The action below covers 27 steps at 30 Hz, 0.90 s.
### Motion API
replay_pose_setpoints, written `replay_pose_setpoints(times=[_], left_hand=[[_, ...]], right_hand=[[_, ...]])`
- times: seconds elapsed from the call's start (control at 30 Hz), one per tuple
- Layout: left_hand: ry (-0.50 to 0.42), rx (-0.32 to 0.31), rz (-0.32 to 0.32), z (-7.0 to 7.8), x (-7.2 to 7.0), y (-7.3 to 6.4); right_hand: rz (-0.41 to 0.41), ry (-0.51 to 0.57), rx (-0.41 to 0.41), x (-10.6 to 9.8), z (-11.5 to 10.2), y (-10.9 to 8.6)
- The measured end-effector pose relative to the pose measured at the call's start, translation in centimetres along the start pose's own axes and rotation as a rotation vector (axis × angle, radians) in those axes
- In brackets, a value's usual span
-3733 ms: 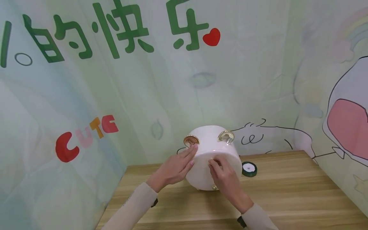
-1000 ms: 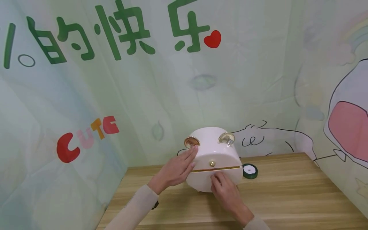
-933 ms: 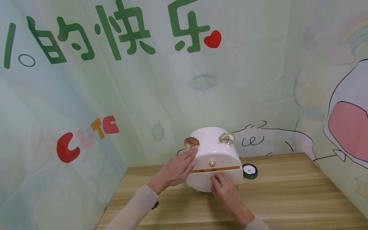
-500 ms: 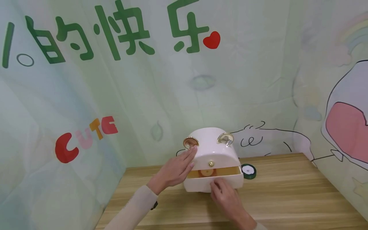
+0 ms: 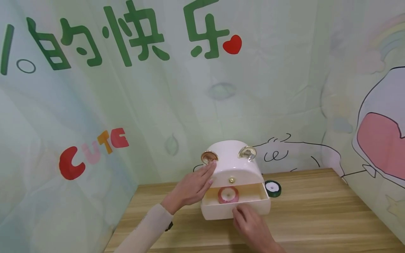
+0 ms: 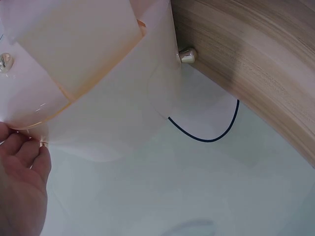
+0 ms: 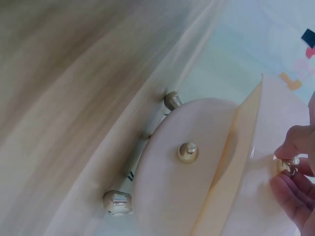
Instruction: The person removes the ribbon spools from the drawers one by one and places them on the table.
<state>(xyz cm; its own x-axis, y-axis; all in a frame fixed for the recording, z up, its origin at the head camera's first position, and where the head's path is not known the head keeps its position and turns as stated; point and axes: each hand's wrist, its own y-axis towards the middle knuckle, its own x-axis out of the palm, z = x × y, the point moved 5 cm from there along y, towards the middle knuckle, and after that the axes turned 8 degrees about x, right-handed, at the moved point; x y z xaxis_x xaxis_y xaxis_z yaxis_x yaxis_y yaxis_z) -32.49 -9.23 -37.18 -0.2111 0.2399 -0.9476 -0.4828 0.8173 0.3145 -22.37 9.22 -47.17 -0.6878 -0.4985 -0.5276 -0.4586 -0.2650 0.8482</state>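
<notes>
A white rounded drawer box point(image 5: 232, 154) with gold-rimmed ears stands on the table. Its middle drawer point(image 5: 218, 212) is pulled out towards me. Inside lies a pink ribbon roll point(image 5: 228, 195). My left hand point(image 5: 191, 186) rests with straight fingers on the box's upper left, just below the left ear point(image 5: 209, 156). In the right wrist view, my right hand point(image 7: 300, 187) pinches the drawer's gold knob point(image 7: 284, 167) between thumb and fingers. Above the drawer sits another gold knob point(image 5: 231, 180); the lower one point(image 7: 188, 151) shows only in the right wrist view.
A dark green ribbon roll point(image 5: 273, 188) lies on the wooden table point(image 5: 316, 207), right beside the box. A printed cloth point(image 5: 253, 88) hangs behind and along both sides. Short gold feet point(image 7: 118, 202) hold the box up.
The middle drawer has come out towards me, drawn by my right hand at its knob, and the pink ribbon roll has come into view. My left hand has stayed on the box.
</notes>
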Motion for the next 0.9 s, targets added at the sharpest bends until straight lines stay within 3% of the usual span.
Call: replay_pose_setpoints(times=[0.37, 0.63, 0.9], left_hand=[[0.007, -0.001, -0.002, 0.0, -0.1, 0.0], [-0.015, -0.025, -0.012, -0.2, 0.1, -0.1], [-0.007, -0.021, -0.015, -0.1, 0.1, 0.0]], right_hand=[[0.003, -0.011, -0.045, -1.2, -1.1, -0.2], [-0.135, -0.01, -0.008, -2.0, -1.6, -0.9], [-0.055, 0.009, 0.001, -3.0, -2.4, -1.2]])
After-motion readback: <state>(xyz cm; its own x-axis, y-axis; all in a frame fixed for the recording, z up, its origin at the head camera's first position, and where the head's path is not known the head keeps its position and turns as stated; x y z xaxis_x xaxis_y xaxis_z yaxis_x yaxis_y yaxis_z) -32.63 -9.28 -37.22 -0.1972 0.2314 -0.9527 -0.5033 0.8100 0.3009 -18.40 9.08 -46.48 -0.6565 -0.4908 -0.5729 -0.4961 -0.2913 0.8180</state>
